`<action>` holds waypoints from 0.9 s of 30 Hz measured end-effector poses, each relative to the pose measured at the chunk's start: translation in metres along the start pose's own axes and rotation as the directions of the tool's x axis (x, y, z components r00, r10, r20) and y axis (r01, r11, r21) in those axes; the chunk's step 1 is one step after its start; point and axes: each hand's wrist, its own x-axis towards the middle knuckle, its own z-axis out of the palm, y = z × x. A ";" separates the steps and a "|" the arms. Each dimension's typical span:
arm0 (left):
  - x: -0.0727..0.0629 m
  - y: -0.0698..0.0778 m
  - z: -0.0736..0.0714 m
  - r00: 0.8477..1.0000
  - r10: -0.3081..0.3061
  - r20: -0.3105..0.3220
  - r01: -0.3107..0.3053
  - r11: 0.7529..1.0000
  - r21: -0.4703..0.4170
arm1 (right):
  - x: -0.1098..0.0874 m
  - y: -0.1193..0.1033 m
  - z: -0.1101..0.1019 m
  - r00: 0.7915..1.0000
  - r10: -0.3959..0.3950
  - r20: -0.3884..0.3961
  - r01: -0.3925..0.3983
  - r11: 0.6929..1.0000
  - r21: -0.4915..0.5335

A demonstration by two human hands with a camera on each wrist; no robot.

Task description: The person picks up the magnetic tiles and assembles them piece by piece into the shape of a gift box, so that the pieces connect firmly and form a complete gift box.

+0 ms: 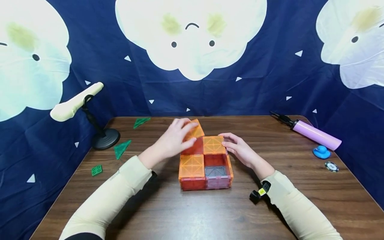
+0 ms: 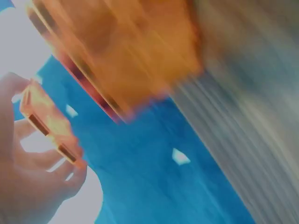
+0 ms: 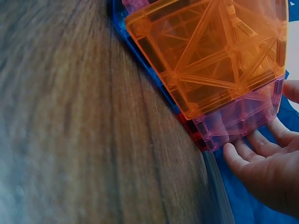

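A box of see-through magnetic tiles (image 1: pixel 193 184) stands mid-table, with red, pink and orange walls. Orange square tiles cover its front left and back right cells. Through the uncovered front right cell, a dark bluish square (image 1: pixel 215 171) shows at the bottom. My left hand (image 1: pixel 173 140) pinches an orange square tile (image 1: pixel 196 129), tilted over the back left cell; the left wrist view shows this tile apart from the blurred box. At the back right corner, my right hand (image 1: pixel 241 150) holds the box, its fingers (image 3: pixel 233 156) against a pink-purple wall (image 3: pixel 240 119).
Green triangular tiles (image 1: pixel 121 148) and a green toy brick (image 1: pixel 96 170) lie at left, near a black stand (image 1: pixel 106 138) bearing a cream tube-like object (image 1: pixel 78 100). At right are a purple hand pump (image 1: pixel 316 134), a blue duck (image 1: pixel 321 152) and a poker chip (image 1: pixel 331 166).
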 end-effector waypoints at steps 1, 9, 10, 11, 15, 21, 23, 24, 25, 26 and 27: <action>0.000 0.010 0.000 1.000 0.028 0.012 -0.028 1.000 -0.003 | 0.000 0.000 0.000 1.000 -0.003 0.000 0.003 1.000 0.003; -0.006 0.071 0.007 0.977 0.195 0.088 -0.193 0.981 -0.025 | 0.001 0.003 -0.002 0.999 -0.031 0.017 0.031 0.999 0.014; -0.007 0.076 0.008 0.973 0.213 0.093 -0.213 0.977 -0.013 | 0.001 0.004 -0.003 0.999 -0.031 0.016 0.031 0.999 0.011; -0.007 0.081 0.010 0.968 0.233 0.099 -0.234 0.972 0.002 | 0.001 0.004 -0.003 1.000 -0.028 0.012 0.028 1.000 0.006; -0.009 0.094 0.017 0.952 0.279 0.125 -0.287 0.956 0.053 | 0.001 0.003 -0.003 1.000 -0.012 -0.006 0.011 1.000 -0.024; -0.013 0.104 0.026 0.943 0.281 0.177 -0.301 0.948 0.100 | -0.001 0.002 -0.002 1.000 0.001 -0.015 -0.002 0.999 -0.041; -0.015 0.105 0.029 0.945 0.267 0.191 -0.291 0.950 0.114 | -0.001 0.002 -0.002 1.000 0.002 -0.011 -0.003 0.999 -0.033; -0.015 0.106 0.030 0.945 0.260 0.197 -0.287 0.950 0.121 | -0.001 0.002 -0.002 1.000 0.002 -0.011 -0.003 1.000 -0.029; -0.016 0.106 0.031 0.946 0.255 0.199 -0.282 0.952 0.121 | -0.001 0.002 -0.002 1.000 0.000 -0.008 0.000 1.000 -0.029; -0.016 0.106 0.031 0.947 0.250 0.200 -0.277 0.954 0.118 | -0.001 0.002 -0.002 1.000 -0.002 -0.006 0.002 1.000 -0.029; -0.016 0.106 0.031 0.949 0.242 0.205 -0.268 0.957 0.114 | -0.001 0.002 -0.002 1.000 -0.005 -0.004 0.005 1.000 -0.030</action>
